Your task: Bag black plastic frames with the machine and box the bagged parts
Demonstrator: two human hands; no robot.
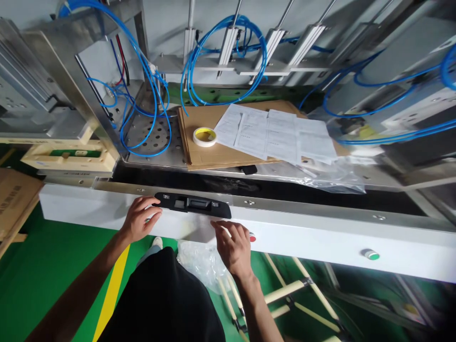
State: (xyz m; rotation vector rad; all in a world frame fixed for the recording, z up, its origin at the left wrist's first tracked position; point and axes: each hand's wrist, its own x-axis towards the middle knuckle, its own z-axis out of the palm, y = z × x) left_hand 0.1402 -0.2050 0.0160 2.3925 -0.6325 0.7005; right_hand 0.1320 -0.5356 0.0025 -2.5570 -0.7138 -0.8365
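Observation:
A long black plastic part lies on the front rail of a white conveyor frame. My left hand rests at its left end, thumb and fingers curled against the part. My right hand sits just below the part's right end, fingers bent and pinched on a thin clear film that lies over the white rail. A clear plastic bag hangs below between my hands.
Behind the black belt lie flat cardboard sheets, a roll of yellow tape, printed papers and clear bags. Blue air hoses loop over the machine. Red and green buttons sit on the frame.

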